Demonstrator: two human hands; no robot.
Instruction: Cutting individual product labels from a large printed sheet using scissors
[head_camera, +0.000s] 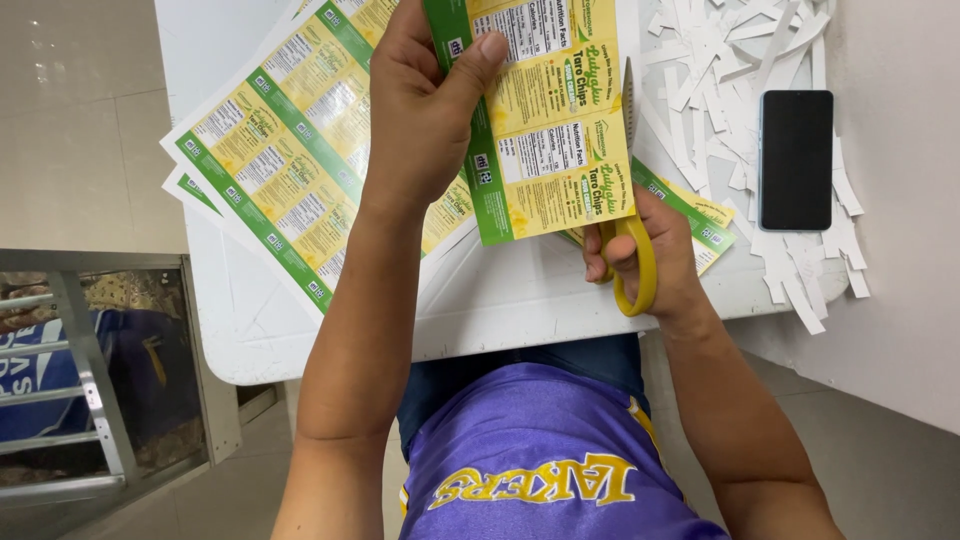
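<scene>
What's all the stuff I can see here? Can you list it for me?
Label strip: one, yellow and green, held up over the table.
Scissors: one pair, yellow handles, at the strip's right edge.
Label sheets: a stack, count unclear, yellow and green, on the table's left part.
Paper offcuts: many, white, heaped top right.
Phone: one, black screen, among the offcuts.
Table: one, white.
Left hand: fingers pinching the strip.
Right hand: fingers through the scissor handles.
</scene>
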